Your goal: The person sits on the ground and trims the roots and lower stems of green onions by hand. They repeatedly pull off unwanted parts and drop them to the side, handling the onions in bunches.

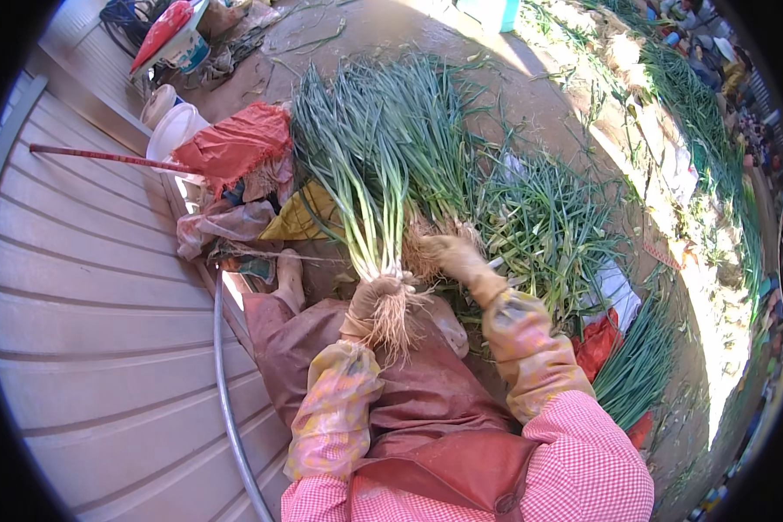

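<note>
My left hand point(368, 307), in a tan glove, is closed around the white root ends of a bunch of green onions point(367, 228). Their pale roots hang over the fingers towards my lap, and their green tops point away from me. To the right, my gloved right hand point(455, 258) reaches to the roots of a larger pile of green onions point(424, 137) on the ground. Its fingers are blurred among the roots, so whether they grip any cannot be told. A heap of loose green leaves and trimmings point(541, 228) lies right of that hand.
A ribbed metal wall point(104, 313) and a curved metal pipe point(225, 391) run along the left. Beyond my foot lie a red woven sack point(241, 143) and white bucket point(176, 130). More green onions point(639, 365) lie at right. People point(711, 52) sit far off at upper right.
</note>
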Action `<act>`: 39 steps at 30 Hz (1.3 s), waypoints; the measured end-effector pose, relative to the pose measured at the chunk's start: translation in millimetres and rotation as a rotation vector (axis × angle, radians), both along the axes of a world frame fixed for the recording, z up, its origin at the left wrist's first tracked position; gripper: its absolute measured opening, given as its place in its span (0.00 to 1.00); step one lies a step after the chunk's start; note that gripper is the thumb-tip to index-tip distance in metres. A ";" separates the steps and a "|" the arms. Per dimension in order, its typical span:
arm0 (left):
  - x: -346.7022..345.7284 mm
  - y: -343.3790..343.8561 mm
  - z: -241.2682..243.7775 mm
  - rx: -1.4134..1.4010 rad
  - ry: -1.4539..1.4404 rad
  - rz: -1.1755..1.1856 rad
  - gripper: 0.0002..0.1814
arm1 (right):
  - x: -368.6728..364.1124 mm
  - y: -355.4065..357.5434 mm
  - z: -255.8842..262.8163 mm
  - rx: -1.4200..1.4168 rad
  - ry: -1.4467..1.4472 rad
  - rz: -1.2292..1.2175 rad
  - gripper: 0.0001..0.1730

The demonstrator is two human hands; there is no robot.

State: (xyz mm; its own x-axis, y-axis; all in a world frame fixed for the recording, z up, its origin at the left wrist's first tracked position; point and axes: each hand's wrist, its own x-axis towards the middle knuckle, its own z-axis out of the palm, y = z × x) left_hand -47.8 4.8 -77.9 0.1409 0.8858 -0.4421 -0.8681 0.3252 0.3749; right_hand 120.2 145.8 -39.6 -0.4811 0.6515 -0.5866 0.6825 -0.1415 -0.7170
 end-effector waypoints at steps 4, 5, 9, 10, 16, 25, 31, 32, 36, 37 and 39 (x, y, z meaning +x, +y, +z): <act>27.2 17.9 -9.4 0.177 0.630 -0.134 0.21 | -55.6 -19.8 -29.6 -0.043 0.273 -0.031 0.47; 27.6 7.5 -6.7 0.167 0.803 -0.087 0.22 | -68.2 -35.7 -11.5 0.147 0.013 -0.015 0.54; 27.1 4.4 -33.5 0.326 1.096 -0.306 0.26 | -57.7 -40.1 7.9 0.007 0.064 0.018 0.32; 35.1 6.1 -16.2 0.373 0.886 -0.363 0.23 | -51.1 -38.9 7.0 0.026 0.112 -0.042 0.24; 73.8 18.1 49.3 0.188 0.649 -0.716 0.06 | 41.1 36.4 35.2 0.049 0.022 -0.136 0.19; 75.4 40.5 32.0 0.177 1.211 -0.827 0.12 | 206.1 51.9 159.4 0.585 -0.420 -0.114 0.18; 109.6 53.3 38.9 0.122 1.440 -0.678 0.17 | 325.5 -17.0 234.6 0.612 -0.432 -0.346 0.17; 118.3 54.8 42.8 0.157 1.453 -0.673 0.17 | 345.8 -34.2 252.2 0.585 -0.403 -0.436 0.16; 158.9 64.9 64.7 0.221 1.513 -0.732 0.13 | 435.6 -98.9 309.2 0.729 -0.406 -0.632 0.14; 169.2 68.7 63.7 0.258 1.507 -0.721 0.13 | 457.1 -119.6 321.6 0.799 -0.411 -0.724 0.16; 196.5 65.8 75.5 0.283 1.470 -0.762 0.12 | 487.3 -168.2 351.4 0.920 -0.458 -0.802 0.10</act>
State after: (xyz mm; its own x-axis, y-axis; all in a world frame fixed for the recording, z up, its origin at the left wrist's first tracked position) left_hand 148.7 70.6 -2.4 0.1861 0.8841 -0.4287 0.5611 0.2625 0.7850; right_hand 607.6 -22.3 311.8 0.3502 0.9107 0.2192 0.8444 -0.2057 -0.4947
